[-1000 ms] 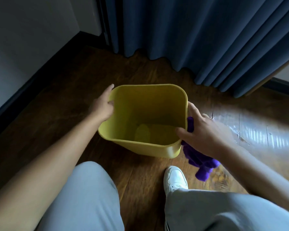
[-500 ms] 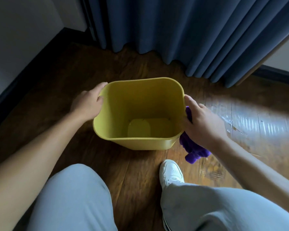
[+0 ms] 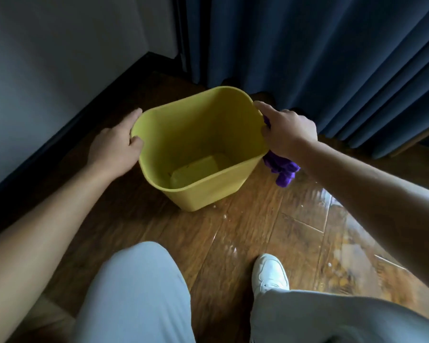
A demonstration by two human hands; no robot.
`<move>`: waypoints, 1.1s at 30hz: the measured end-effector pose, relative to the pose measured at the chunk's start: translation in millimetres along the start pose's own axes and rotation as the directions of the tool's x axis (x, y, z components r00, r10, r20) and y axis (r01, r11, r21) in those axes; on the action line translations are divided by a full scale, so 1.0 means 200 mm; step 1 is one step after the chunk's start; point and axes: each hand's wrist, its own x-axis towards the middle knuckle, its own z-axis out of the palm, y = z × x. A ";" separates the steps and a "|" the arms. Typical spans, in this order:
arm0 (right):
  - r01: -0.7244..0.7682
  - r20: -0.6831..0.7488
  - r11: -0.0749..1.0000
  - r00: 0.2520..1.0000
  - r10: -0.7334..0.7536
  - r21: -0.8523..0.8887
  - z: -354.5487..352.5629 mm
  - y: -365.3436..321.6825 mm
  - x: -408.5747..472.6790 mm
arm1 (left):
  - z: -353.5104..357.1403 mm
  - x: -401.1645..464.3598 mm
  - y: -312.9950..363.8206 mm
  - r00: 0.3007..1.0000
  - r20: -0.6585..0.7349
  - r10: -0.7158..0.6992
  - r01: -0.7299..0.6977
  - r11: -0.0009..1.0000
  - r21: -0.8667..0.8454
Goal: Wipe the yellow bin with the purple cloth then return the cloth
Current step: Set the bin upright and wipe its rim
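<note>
The yellow bin (image 3: 203,191) stands on the wood floor, open top facing me and nothing inside. My left hand (image 3: 114,147) grips its left rim, thumb over the edge. My right hand (image 3: 286,128) holds the right rim and presses the purple cloth (image 3: 281,169) against the bin's outer right wall. The cloth bunches out below my palm and hangs toward the floor; most of it is hidden under the hand.
Dark blue curtains (image 3: 320,58) hang just behind the bin. A grey wall with a dark baseboard (image 3: 60,134) runs along the left. My knees and a white shoe (image 3: 270,273) are near the bottom. The floor (image 3: 307,231) at right shines.
The bin has shifted away from me toward the curtain and wall corner, and turned slightly. Both hands stayed on its rims, the cloth still under my right hand.
</note>
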 end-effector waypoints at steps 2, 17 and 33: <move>0.033 -0.014 0.999 0.999 -0.034 -0.035 0.02 -0.07 0.08 | -0.04 -0.03 -0.02 0.999 -0.040 -0.023 0.024 1.000 0.019; 0.229 -0.015 0.963 0.972 -0.234 -0.138 0.24 -0.49 0.33 | -0.03 -0.25 -0.28 0.925 -0.230 -0.302 0.305 0.952 -0.023; 0.279 -0.096 0.958 0.954 -0.285 -0.072 0.33 -0.52 0.41 | 0.13 -0.43 -0.27 0.889 -0.227 -0.397 0.378 0.918 -0.122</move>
